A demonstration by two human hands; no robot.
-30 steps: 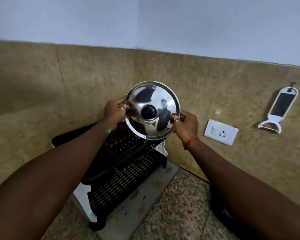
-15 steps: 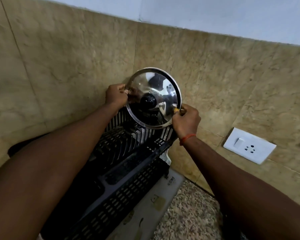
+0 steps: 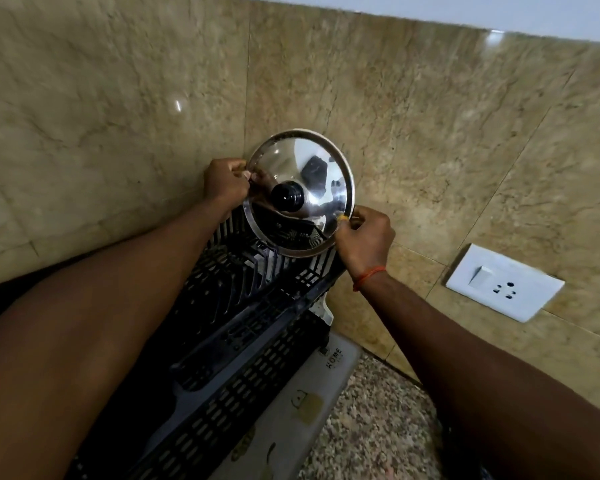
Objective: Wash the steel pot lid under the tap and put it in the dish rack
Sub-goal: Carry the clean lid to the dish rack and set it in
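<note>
The steel pot lid (image 3: 321, 188), shiny with a black knob in its middle, stands nearly upright with its top facing me. My left hand (image 3: 226, 183) pinches its left rim and my right hand (image 3: 364, 237) pinches its lower right rim. The lid's lower edge is at the far end of the black dish rack (image 3: 243, 327), right over the upright plate slots by the wall. I cannot tell whether the edge rests in a slot. Both forearms stretch out over the rack.
The rack stands on a pale drip tray (image 3: 291, 417) on a speckled stone counter (image 3: 371, 427). Brown tiled wall (image 3: 118, 116) rises right behind the lid. A white switch and socket plate (image 3: 504, 284) is on the wall to the right.
My view has tilted down and drawn closer. Both hands have lowered the lid from above the rack down to the plate slots at its far end.
</note>
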